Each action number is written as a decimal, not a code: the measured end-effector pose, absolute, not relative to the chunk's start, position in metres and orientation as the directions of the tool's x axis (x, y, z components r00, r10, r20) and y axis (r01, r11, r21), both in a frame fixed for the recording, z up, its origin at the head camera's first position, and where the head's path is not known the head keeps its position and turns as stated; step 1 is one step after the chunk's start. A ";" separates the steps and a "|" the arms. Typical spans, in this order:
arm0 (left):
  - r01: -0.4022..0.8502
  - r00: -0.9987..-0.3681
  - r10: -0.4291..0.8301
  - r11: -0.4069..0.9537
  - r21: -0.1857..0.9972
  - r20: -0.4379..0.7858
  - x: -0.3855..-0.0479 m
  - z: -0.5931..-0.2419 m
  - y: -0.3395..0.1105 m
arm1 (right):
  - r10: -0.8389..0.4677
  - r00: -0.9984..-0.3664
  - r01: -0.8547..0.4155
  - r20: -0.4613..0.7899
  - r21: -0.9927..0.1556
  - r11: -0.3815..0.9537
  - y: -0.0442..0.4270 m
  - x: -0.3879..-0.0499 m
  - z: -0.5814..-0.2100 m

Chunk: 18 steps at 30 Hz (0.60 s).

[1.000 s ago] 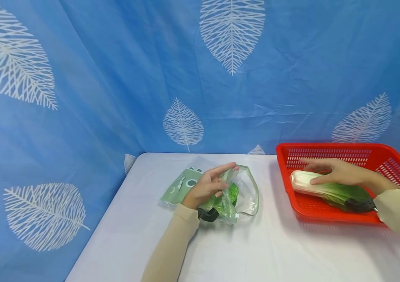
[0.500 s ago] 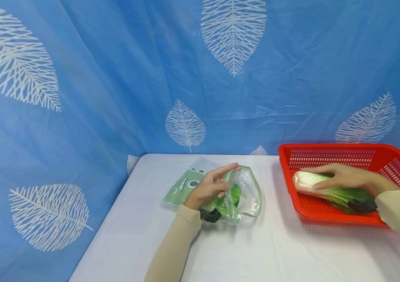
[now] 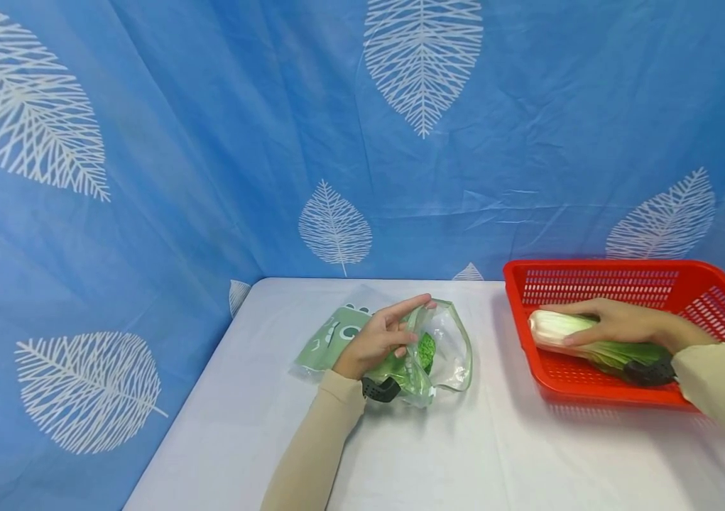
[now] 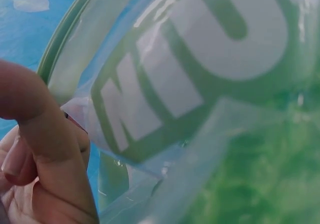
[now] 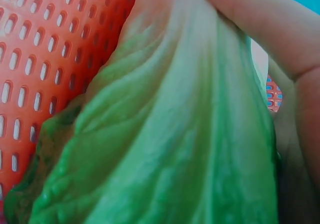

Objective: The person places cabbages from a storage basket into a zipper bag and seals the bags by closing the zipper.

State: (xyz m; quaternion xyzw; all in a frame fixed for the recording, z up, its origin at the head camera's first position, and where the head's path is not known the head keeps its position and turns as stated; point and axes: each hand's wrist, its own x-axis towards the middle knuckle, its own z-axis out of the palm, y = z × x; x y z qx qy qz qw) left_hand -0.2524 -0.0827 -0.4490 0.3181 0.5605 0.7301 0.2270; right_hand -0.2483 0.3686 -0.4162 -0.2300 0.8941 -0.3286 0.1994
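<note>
On the left of the table lies a clear plastic bag (image 3: 326, 339) with a green cartoon-face print and a green-edged mouth. Green leafy vegetable (image 3: 426, 353) shows inside it. My left hand (image 3: 380, 339) holds the bag's mouth, its index finger stretched along the rim; in the left wrist view curled fingers (image 4: 50, 129) meet the bag's edge. To the right, my right hand (image 3: 624, 323) grips a bok choy (image 3: 557, 328) with white stalks and green leaves, lying in a red basket (image 3: 531, 369). The right wrist view shows the thumb along the bok choy (image 5: 185, 109).
A white cloth covers the table (image 3: 464, 454). Behind it and to the left hangs a blue curtain (image 3: 241, 142) with white leaf patterns. The red basket has perforated walls and stands at the table's right side. Black straps (image 3: 381, 389) sit at both wrists.
My right hand has come down a little and its fingers have closed around the bok choy. The left hand stays at the bag's mouth. The head view has shifted slightly.
</note>
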 end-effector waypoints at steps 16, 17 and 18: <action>0.027 -0.686 0.695 -0.271 0.962 0.215 -0.253 -0.449 -0.084 | -0.495 -0.861 -0.335 -0.112 -0.608 0.719 0.364 -0.242 -0.408; 0.029 -0.684 0.696 -0.271 0.962 0.217 -0.253 -0.448 -0.083 | -0.478 -0.873 -0.329 -0.101 -0.601 0.728 0.364 -0.241 -0.405; 0.031 -0.684 0.696 -0.271 0.962 0.218 -0.253 -0.448 -0.083 | -0.464 -0.881 -0.328 -0.087 -0.594 0.734 0.363 -0.240 -0.402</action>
